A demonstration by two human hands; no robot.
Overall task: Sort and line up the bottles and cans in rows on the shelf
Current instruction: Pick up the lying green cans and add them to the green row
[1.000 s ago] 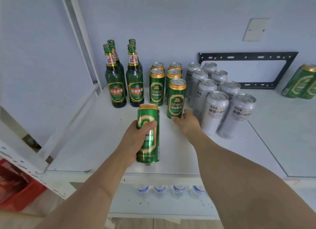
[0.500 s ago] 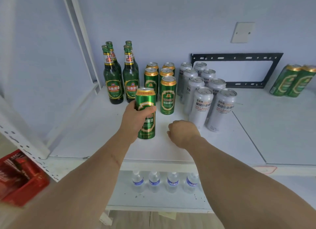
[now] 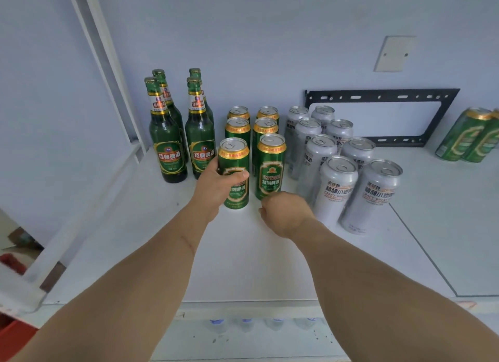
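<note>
Green bottles [image 3: 183, 135] upright at back left, 2x2, untouched.
Left hand [image 3: 216, 184] wrapped round green can [image 3: 233, 172]. Can was held up nearer shelf edge 1 s ago; now down at front of left green-can column, beside front can of right column [image 3: 270, 166].
Right hand [image 3: 286, 213] has pulled back from that can, fingers curled, holding nothing.
Silver cans [image 3: 334, 156] in rows to right.
Two green cans [image 3: 471, 136] far right not yet sorted.

- I see soft, even, bluish light with faint shadows.
- My view bends at the edges.
- The silver cans [image 3: 336, 189] look slightly smeared; lower corners blur.
</note>
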